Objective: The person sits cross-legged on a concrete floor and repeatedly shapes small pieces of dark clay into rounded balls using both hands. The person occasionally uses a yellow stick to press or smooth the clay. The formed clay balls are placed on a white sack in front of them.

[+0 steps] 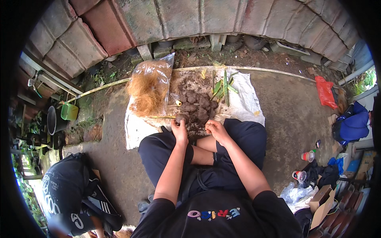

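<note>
My left hand [179,132] grips a dark brown ball of soil [182,118] at its fingertips. A narrow yellow-green leaf [162,117] reaches leftward from the ball; where it joins or passes the ball is unclear. Across from it, my right hand [216,130] hovers above my crossed legs with curled fingers. Anything thin pinched there is too small to tell. Beyond both hands lies a heap of wet, clumped soil [199,105] on a white woven sack [240,101]. A small yellowish spool [178,103] sits at the heap's left side.
A clear plastic bag [166,74] with brown coconut-like fibre [146,95] lies on the sack's left. Cut variegated leaves [223,89] lie at right. A bamboo pole [104,87] runs behind. Another person [68,190] bends at lower left; plastic cups [308,156] stand right.
</note>
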Demonstrator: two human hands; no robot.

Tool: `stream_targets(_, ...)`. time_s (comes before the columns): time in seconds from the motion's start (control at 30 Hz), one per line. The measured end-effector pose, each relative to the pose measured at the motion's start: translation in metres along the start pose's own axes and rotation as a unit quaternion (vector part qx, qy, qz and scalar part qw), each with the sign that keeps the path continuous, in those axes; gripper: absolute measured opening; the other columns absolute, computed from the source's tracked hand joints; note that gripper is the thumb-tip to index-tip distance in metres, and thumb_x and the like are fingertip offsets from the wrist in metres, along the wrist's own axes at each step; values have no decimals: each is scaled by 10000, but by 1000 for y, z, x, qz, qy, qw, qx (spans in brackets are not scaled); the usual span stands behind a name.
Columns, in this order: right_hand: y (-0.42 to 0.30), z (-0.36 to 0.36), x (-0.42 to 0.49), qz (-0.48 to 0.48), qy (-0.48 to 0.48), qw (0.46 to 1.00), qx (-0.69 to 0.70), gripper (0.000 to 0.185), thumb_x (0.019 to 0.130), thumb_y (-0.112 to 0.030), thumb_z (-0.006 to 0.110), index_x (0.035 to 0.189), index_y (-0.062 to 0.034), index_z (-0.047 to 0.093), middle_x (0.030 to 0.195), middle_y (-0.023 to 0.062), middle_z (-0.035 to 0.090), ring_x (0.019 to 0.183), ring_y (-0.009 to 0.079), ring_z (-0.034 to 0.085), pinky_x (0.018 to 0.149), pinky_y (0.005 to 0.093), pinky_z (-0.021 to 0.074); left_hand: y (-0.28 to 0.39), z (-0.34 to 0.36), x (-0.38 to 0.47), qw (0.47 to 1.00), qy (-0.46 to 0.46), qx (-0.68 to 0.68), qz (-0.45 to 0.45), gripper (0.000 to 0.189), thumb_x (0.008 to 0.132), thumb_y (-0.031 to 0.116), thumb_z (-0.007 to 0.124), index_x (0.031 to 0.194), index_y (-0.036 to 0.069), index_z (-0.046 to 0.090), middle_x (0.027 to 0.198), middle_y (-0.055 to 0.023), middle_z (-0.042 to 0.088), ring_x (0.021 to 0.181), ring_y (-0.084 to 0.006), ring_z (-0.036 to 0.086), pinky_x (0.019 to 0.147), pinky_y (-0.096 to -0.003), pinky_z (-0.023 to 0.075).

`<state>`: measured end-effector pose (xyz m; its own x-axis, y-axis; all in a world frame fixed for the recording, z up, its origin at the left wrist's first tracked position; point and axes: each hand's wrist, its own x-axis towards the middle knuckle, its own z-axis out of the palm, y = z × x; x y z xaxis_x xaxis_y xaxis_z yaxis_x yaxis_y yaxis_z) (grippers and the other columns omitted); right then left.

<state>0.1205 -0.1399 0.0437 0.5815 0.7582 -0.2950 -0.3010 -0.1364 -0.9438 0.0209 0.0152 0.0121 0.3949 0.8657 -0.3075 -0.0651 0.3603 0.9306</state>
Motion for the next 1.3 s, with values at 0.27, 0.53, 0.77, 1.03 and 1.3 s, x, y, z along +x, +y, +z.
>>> stream_targets(0.27,10,2,-2,20,49,998,35,267,1028,-292,519,905,-63,582,758,-8,554,700,77,535,656,228,444,12,5,-8,997,-61,3,-43,469,912,227,649,1287,27,452,1176,-113,548,1011,-190,558,767,-306,483)
stream_targets(0.53,7,-6,1,54,64,996,36,352,999,-412,556,974,-62,580,799,4,561,712,81,541,668,232,457,13,14,-14,989,-141,30,-24,357,878,194,721,1125,9,541,998,-49,620,894,-128,561,780,-275,460)
stream_targets(0.77,19,11,-3,69,22,989,-132,133,946,-180,600,1000,-59,612,814,5,593,724,95,529,660,256,450,10,13,-22,974,-157,161,8,678,842,306,782,1305,-97,491,1114,-126,621,984,-170,592,867,-287,470)
stream_targets(1.03,20,4,0,49,20,995,-88,138,941,-144,608,1037,-55,649,872,11,634,757,85,553,674,262,467,18,12,-25,971,-150,188,7,712,834,331,781,1308,-112,488,1145,-154,617,1012,-191,594,892,-307,469)
stream_targets(1.3,26,4,0,32,20,993,-116,148,913,-173,671,997,-53,652,894,8,655,764,89,568,681,254,464,11,7,-24,967,-139,214,25,715,817,360,784,1295,-96,512,1175,-186,618,1078,-239,592,950,-334,449)
